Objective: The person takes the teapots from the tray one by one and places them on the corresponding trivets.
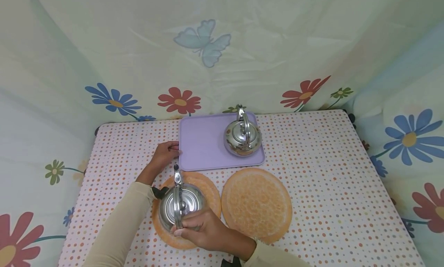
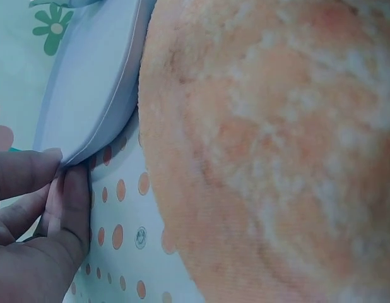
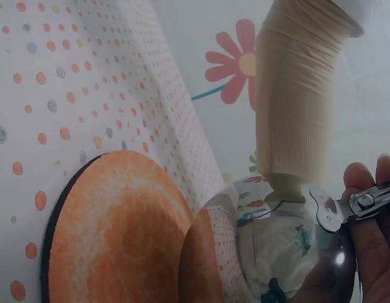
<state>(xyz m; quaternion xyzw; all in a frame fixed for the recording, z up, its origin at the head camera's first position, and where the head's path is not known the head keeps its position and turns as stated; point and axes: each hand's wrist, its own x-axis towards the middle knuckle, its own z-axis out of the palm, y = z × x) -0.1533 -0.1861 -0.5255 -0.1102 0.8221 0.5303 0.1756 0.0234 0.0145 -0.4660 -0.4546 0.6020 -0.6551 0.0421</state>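
My right hand (image 1: 209,230) grips the handle of a shiny steel kettle (image 1: 195,197). This kettle is over the left orange round mat (image 1: 204,178), its spout pointing toward the back. In the right wrist view, the fingers (image 3: 375,252) are beside the handle's hinge on the mirror-like kettle body (image 3: 277,246). At the left edge of a lilac tray (image 1: 201,143) is my left hand (image 1: 163,157). The left wrist view shows it pinching the tray's rim (image 2: 106,120), thumb (image 2: 28,172) above and fingers below. A second steel kettle (image 1: 237,148) stands on the tray's right part, handle upright.
Another orange round mat (image 1: 256,205) lies to the right, in front of the tray. Both mats and the tray are on a table with a dotted cloth (image 1: 322,174). A flowered curtain (image 1: 256,82) surrounds the table's back and sides.
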